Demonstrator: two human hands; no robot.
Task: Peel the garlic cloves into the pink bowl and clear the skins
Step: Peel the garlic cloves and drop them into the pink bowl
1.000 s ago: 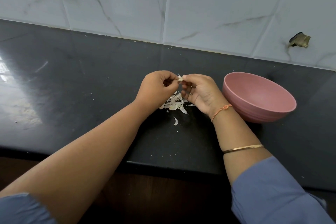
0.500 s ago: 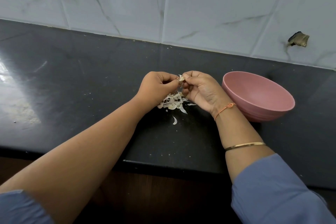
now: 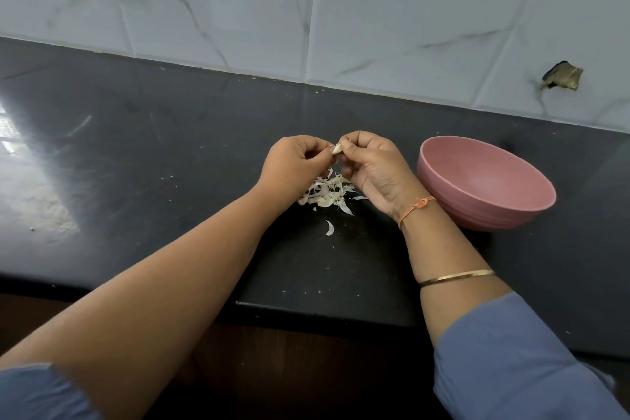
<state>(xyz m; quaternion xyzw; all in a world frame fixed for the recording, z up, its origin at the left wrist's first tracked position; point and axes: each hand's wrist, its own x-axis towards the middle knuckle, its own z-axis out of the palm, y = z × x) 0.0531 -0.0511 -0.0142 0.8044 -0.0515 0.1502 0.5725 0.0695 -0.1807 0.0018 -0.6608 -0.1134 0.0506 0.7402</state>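
Here: two hands, left hand (image 3: 293, 164), right hand (image 3: 371, 164), pinch one garlic clove (image 3: 337, 149); one pink bowl (image 3: 484, 184).

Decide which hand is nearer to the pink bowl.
Right. The right hand is just left of the pink bowl, its wrist close to the rim. The left hand is farther left, beyond the garlic clove both hands pinch.

- A black stone countertop (image 3: 153, 160) fills the middle of the view, glossy, flecked with small pale crumbs, with a bright glare patch at its left side.
- A wall of pale marble-look tiles (image 3: 392, 10) with thin grey veins rises behind the countertop.
- A ragged hole (image 3: 561, 76) with dark, broken edges sits in one tile at the far right.
- Dark brown wood (image 3: 289, 368) shows below the countertop's front edge.
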